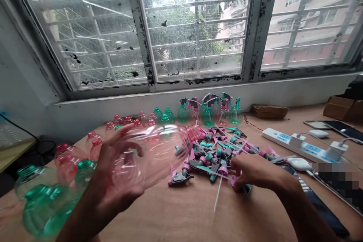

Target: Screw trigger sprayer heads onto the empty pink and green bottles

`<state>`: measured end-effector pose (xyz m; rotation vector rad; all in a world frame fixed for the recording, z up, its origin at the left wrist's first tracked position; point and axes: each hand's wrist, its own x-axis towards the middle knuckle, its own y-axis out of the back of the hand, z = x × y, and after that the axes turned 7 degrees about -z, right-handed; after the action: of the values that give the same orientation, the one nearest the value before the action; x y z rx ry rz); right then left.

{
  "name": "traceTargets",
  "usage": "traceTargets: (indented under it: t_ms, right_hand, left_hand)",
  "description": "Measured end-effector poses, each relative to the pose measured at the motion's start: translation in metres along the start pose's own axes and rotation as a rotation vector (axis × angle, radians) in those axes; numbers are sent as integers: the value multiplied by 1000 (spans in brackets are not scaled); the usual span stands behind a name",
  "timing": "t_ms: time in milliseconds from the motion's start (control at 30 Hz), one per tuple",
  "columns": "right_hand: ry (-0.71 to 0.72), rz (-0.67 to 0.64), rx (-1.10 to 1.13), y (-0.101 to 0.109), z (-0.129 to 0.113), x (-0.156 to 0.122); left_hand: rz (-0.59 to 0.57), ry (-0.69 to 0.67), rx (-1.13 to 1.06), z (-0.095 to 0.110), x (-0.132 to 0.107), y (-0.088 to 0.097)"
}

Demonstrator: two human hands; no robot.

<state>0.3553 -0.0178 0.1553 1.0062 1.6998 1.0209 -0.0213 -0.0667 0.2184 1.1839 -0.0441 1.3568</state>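
Observation:
My left hand (113, 181) is wrapped round a clear pink plastic bottle (159, 151), held on its side above the wooden table (176, 215), neck pointing right. My right hand (252, 172) lies closed on the near right edge of a pile of pink, teal and grey spray trigger heads (212, 151), fingers curled on one trigger head with a white dip tube (219, 193) sticking out toward me. The exact grip is partly hidden by the fingers.
Empty pink and green bottles (51, 196) crowd the left of the table. Finished spray bottles (210, 111) stand by the window sill. A white power strip (297, 143) with chargers, phones and cardboard boxes (343, 107) lie at the right.

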Motion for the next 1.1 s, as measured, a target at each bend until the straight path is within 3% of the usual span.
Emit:
traceTargets:
  t_ms: [133, 367, 500, 667, 767, 933, 1100]
  right_hand:
    - [-17, -29, -72, -2, -9, 4]
    - [42, -20, -79, 0, -5, 4]
    - [166, 85, -45, 14, 1, -12]
    - [400, 462, 44, 26, 3, -40]
    - [464, 585, 60, 26, 5, -52]
    - [523, 603, 53, 24, 7, -56]
    - [550, 559, -15, 26, 6, -51]
  left_hand:
    - [-65, 48, -36, 0, 6, 0]
    - [-132, -60, -60, -24, 18, 3]
    - [-94, -95, -92, -39, 27, -6]
    - [47, -224, -75, -47, 30, -12]
    - [109, -193, -119, -46, 30, -11]
    - [127, -126, -148, -40, 32, -12]
    - [49, -34, -142, -34, 32, -17]
